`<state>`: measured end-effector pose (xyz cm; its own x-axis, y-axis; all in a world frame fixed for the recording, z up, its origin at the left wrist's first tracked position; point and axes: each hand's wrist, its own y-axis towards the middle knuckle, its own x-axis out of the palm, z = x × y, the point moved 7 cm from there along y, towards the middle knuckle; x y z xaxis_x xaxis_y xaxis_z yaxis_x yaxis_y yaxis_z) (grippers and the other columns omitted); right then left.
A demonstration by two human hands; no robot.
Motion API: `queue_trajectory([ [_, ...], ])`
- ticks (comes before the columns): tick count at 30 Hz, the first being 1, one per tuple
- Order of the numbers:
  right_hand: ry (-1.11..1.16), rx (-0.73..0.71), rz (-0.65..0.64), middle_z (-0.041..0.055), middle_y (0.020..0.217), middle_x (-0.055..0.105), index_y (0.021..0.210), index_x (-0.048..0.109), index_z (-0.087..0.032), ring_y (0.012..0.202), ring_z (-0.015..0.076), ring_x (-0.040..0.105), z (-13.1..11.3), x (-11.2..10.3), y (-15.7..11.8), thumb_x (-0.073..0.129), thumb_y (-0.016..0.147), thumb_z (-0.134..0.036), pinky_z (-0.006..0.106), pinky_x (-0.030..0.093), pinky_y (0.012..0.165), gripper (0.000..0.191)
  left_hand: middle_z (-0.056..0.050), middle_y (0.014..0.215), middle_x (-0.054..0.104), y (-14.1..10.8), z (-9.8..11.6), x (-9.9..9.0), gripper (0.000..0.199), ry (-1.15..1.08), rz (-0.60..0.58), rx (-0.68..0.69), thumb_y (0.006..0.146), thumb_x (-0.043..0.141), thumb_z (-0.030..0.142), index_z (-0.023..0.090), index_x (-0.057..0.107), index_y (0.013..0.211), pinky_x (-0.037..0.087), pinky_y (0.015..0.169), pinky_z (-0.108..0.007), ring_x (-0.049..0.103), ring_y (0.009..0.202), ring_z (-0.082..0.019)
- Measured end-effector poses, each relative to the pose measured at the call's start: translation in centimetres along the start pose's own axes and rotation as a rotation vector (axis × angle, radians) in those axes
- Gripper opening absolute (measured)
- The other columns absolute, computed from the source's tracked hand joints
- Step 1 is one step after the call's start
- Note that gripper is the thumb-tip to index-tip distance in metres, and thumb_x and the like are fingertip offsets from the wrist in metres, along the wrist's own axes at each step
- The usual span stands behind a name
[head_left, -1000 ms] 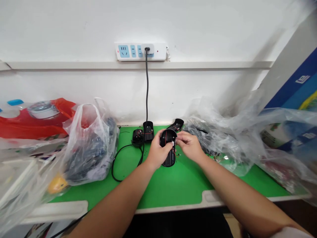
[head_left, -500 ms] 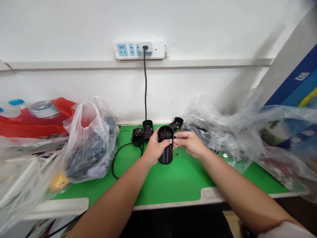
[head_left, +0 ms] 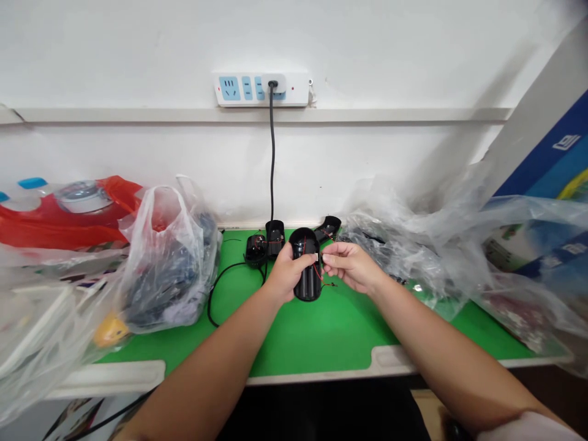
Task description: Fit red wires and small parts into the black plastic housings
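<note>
My left hand (head_left: 285, 274) grips the left side of a black oval plastic housing (head_left: 307, 288), its thumb resting on a small light-coloured part inside. Thin red wires cross the housing and stick out past its lower right side. At the housing's right edge, my right hand (head_left: 349, 264) is closed in a pinch; whatever lies between its fingertips is too small to name. Just behind are more black pieces with wires: a round one (head_left: 256, 250), an upright one (head_left: 275, 239) and an angled one (head_left: 329, 226).
A black cable (head_left: 272, 159) drops from a power strip (head_left: 294, 90) on the wall and loops over the green table (head_left: 321, 349). Plastic bags with contents stand at left (head_left: 160, 275) and right (head_left: 413, 263). A yellow object (head_left: 110, 331) lies at the left.
The view has shifted slightly. My right fingertips remain at the housing's right edge, and my left hand keeps its hold; the housing is tilted a little differently.
</note>
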<state>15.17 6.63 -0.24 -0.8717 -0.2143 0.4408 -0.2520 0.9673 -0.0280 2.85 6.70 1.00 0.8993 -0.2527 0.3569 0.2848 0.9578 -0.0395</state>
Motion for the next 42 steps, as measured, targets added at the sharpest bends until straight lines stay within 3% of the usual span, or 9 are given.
queue_trajectory([
  [16, 0.031, 0.082, -0.024, 0.0014, 0.055, 0.066, 0.069, 0.066, -0.014, 0.048, 0.0084, 0.062, 0.4, 0.3, -0.1, 0.083, 0.057, -0.021, 0.015, 0.050, 0.048, 0.023, 0.003, 0.062, 0.058, -0.1, -0.2, 0.1, 0.039, 0.034, -0.023, -0.027, 0.067, 0.067, 0.025, 0.020, 0.039, 0.094, 0.050, 0.044, -0.031, 0.060, 0.048, -0.018],
  [30, -0.042, 0.017, -0.004, 0.0021, 0.055, 0.066, 0.068, 0.067, -0.013, 0.046, 0.0087, 0.060, 0.1, 0.1, -0.2, 0.083, 0.057, -0.023, 0.017, 0.049, 0.048, 0.022, 0.003, 0.064, 0.058, 0.0, -0.3, 0.1, 0.042, 0.063, -0.039, -0.025, 0.066, 0.068, 0.023, 0.020, 0.041, 0.097, 0.051, 0.046, -0.032, 0.060, 0.049, -0.017],
  [35, -0.065, 0.022, 0.028, 0.0023, 0.054, 0.066, 0.068, 0.067, -0.013, 0.046, 0.0088, 0.059, 0.5, -0.4, -0.1, 0.083, 0.056, -0.024, 0.019, 0.048, 0.047, 0.024, 0.004, 0.067, 0.058, 0.0, -0.4, 0.1, 0.048, 0.085, -0.067, -0.009, 0.068, 0.068, 0.024, 0.022, 0.040, 0.107, 0.052, 0.046, -0.033, 0.060, 0.049, -0.017],
  [39, -0.141, 0.020, 0.055, 0.0018, 0.057, 0.065, 0.073, 0.068, -0.013, 0.048, 0.0093, 0.057, 0.7, -0.3, -0.2, 0.082, 0.057, -0.029, 0.021, 0.047, 0.049, 0.027, 0.003, 0.070, 0.056, 0.1, -0.4, -0.2, 0.050, 0.118, -0.042, 0.020, 0.067, 0.069, 0.026, 0.023, 0.041, 0.108, 0.052, 0.046, -0.032, 0.060, 0.048, -0.016],
  [42, -0.388, -0.122, 0.020, -0.0005, 0.055, 0.059, 0.069, 0.066, -0.014, 0.047, 0.0093, 0.052, -0.3, 1.0, -0.6, 0.072, 0.070, -0.040, 0.023, 0.042, 0.048, 0.027, 0.003, 0.071, 0.055, 0.3, -0.1, -0.6, 0.044, 0.139, 0.000, 0.083, 0.067, 0.069, 0.025, 0.022, 0.044, 0.104, 0.052, 0.050, -0.031, 0.059, 0.051, -0.015],
])
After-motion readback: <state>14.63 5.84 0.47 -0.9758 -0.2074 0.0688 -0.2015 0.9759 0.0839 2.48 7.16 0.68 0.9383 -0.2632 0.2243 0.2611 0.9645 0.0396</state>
